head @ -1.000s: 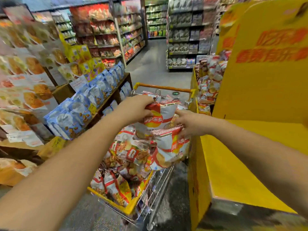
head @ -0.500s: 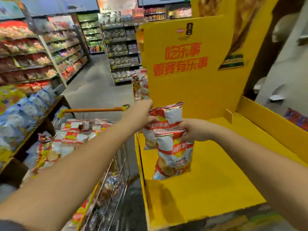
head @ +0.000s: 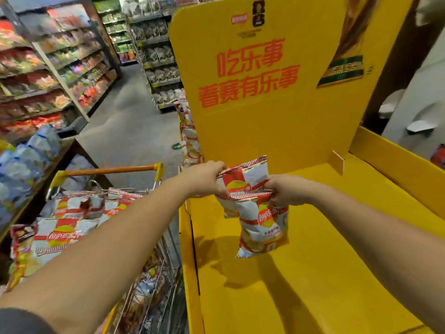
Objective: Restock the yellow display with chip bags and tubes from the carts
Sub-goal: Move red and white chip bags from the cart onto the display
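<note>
Both bags now further over display (head: pixel 337 273) floor, near its left wall. L hand (head: pixel 207 178) pinches rear bag (head: pixel 250 173); R hand (head: pixel 285 190) pinches front bag (head: pixel 263 227). None placed yet; cart (head: pixel 108 170) still full.

Readable print: display backboard and Lay's chip bags

Above the hands, the yellow display's backboard (head: pixel 265 121) carries two lines of large red Chinese characters, "吃乐事" over "看赛有乐事"; higher up sits a small red logo (head: pixel 239 19) and a dark emblem beside it, both too blurred to read. To the upper right of the right hand, a green and gold panel (head: pixel 343 71) bears lettering that looks like "FIFA WORLD CUP", not sharp. The chip bag (head: pixel 263 227) hanging below the right hand (head: pixel 285 190) shows the "Lay's" logo with small unreadable Chinese text beneath. Left of the left hand (head: pixel 204 179), a bag in the cart (head: pixel 63 233) shows the same logo.
</note>
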Available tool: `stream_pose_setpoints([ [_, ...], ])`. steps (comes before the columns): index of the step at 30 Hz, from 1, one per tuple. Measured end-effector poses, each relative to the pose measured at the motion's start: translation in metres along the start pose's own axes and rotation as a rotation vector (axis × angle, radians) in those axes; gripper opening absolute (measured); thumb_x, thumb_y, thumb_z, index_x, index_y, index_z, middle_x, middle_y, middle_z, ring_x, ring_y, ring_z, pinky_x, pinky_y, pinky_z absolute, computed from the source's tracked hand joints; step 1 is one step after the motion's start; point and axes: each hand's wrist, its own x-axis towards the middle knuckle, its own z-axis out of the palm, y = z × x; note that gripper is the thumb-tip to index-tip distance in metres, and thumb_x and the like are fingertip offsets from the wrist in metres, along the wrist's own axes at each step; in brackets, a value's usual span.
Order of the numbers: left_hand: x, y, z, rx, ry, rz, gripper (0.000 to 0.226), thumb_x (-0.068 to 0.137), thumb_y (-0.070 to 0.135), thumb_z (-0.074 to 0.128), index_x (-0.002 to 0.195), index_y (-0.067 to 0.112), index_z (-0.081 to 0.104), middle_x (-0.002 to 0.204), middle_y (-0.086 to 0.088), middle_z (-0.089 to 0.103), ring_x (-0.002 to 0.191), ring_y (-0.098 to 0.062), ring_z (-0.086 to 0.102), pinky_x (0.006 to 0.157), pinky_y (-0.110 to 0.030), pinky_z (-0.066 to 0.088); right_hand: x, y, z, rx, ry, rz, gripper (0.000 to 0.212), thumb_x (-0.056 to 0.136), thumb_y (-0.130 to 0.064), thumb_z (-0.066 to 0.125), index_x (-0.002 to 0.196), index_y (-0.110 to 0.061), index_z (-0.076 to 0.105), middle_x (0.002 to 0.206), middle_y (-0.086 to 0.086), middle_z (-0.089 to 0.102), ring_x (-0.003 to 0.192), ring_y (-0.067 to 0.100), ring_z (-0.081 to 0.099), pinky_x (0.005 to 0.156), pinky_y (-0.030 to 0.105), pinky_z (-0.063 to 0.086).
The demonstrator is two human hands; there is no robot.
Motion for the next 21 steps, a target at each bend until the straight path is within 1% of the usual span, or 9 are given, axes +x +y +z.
stream_pose_setpoints([
  [4,0.038,-0.039,0.027,-0.08,-0.053,-0.032,0.051,0.088,0.037,0.066,0.129,0.019,0.042,0.115,-0.006,0.062,0.101,-0.026,0.06,0.081,-0.042,0.054,0.055,0.004,0.017,0.019,-0.034,0.014,0.043,0.085,-0.03,0.069,0.126,-0.022,0.061,0.137,-0.006,0.051,0.114,0.021,0.053,0.084,0.029,0.046],
  [7,0.074,-0.076,0.052,-0.127,-0.027,-0.057,0.037,0.094,0.033,0.059,0.123,0.016,0.043,0.104,-0.009,0.061,0.092,-0.028,0.06,0.075,-0.044,0.053,0.103,0.009,0.03,-0.033,-0.07,0.04,0.049,0.086,-0.03,0.067,0.134,-0.031,0.054,0.145,-0.006,0.044,0.123,0.022,0.05,0.094,0.036,0.049],
  [9,0.102,-0.103,0.072,-0.126,-0.001,-0.058,0.03,0.097,0.031,0.056,0.117,0.013,0.043,0.096,-0.009,0.058,0.084,-0.027,0.057,0.069,-0.043,0.05,0.14,0.02,0.04,-0.075,-0.102,0.099,0.042,0.088,-0.03,0.063,0.13,-0.031,0.056,0.148,-0.002,0.041,0.125,0.024,0.048,0.092,0.032,0.048],
  [10,0.116,-0.116,0.083,-0.11,0.008,-0.053,0.025,0.098,0.028,0.055,0.112,0.012,0.043,0.092,-0.007,0.056,0.08,-0.025,0.054,0.066,-0.041,0.048,0.157,0.026,0.045,-0.101,-0.117,0.129,0.036,0.089,-0.029,0.061,0.124,-0.028,0.058,0.143,0.001,0.047,0.12,0.024,0.052,0.087,0.031,0.048],
  [12,0.14,-0.14,0.107,-0.07,0.006,-0.047,0.015,0.098,0.02,0.054,0.103,0.013,0.041,0.083,-0.001,0.05,0.071,-0.017,0.047,0.061,-0.036,0.041,0.188,0.039,0.06,-0.128,-0.135,0.167,0.027,0.086,-0.025,0.061,0.113,-0.024,0.06,0.119,0.004,0.063,0.099,0.023,0.057,0.075,0.032,0.05],
  [14,0.163,-0.167,0.131,-0.051,-0.002,-0.045,0.015,0.096,0.017,0.056,0.103,0.013,0.043,0.089,-0.003,0.055,0.075,-0.019,0.052,0.064,-0.037,0.043,0.22,0.05,0.075,-0.148,-0.147,0.181,0.025,0.085,-0.022,0.061,0.11,-0.024,0.06,0.105,0.004,0.066,0.091,0.025,0.059,0.067,0.033,0.048],
  [16,0.178,-0.188,0.15,-0.056,-0.007,-0.059,0.019,0.095,0.019,0.057,0.109,0.012,0.046,0.102,-0.008,0.06,0.088,-0.027,0.06,0.069,-0.04,0.049,0.245,0.054,0.083,-0.181,-0.138,0.173,0.025,0.086,-0.022,0.059,0.111,-0.024,0.058,0.102,0.006,0.065,0.091,0.026,0.059,0.063,0.032,0.043],
  [18,0.187,-0.203,0.167,-0.084,-0.016,-0.083,0.022,0.095,0.02,0.057,0.113,0.013,0.046,0.108,-0.01,0.06,0.092,-0.03,0.061,0.072,-0.043,0.052,0.273,0.055,0.089,-0.219,-0.11,0.139,0.025,0.089,-0.025,0.058,0.114,-0.025,0.057,0.104,0.004,0.065,0.095,0.025,0.059,0.065,0.03,0.037],
  [21,0.198,-0.226,0.19,-0.059,-0.025,-0.126,0.024,0.096,0.022,0.057,0.116,0.015,0.045,0.113,-0.009,0.06,0.099,-0.03,0.059,0.081,-0.044,0.048,0.313,0.053,0.095,-0.263,-0.049,0.073,0.025,0.092,-0.027,0.055,0.117,-0.03,0.058,0.108,-0.002,0.065,0.103,0.022,0.057,0.074,0.03,0.032],
])
